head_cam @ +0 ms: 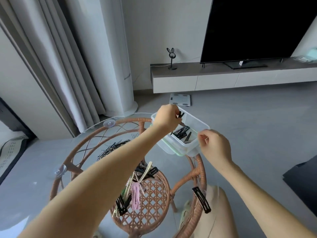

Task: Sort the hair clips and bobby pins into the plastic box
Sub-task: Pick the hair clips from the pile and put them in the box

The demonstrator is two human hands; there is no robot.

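A clear plastic box (197,122) sits on its green-rimmed lid at the far right of a round glass table (42,194). Black bobby pins and clips (181,132) lie inside it. My left hand (167,118) hovers over the box and pinches a small black clip (181,115). My right hand (214,145) is just right of the box's near corner, fingers curled, apparently holding nothing. A pile of black bobby pins (113,148) lies on the glass. Several snap clips, pink (135,196), cream and black, lie nearer me. One black snap clip (201,200) lies apart at the right.
The glass top rests on a brown rattan frame (140,120) with a woven lower shelf (147,203). Suction cups (109,123) sit under the glass. Beyond are a curtain, a white column, a floor scale (180,99), a TV bench and a TV (257,28).
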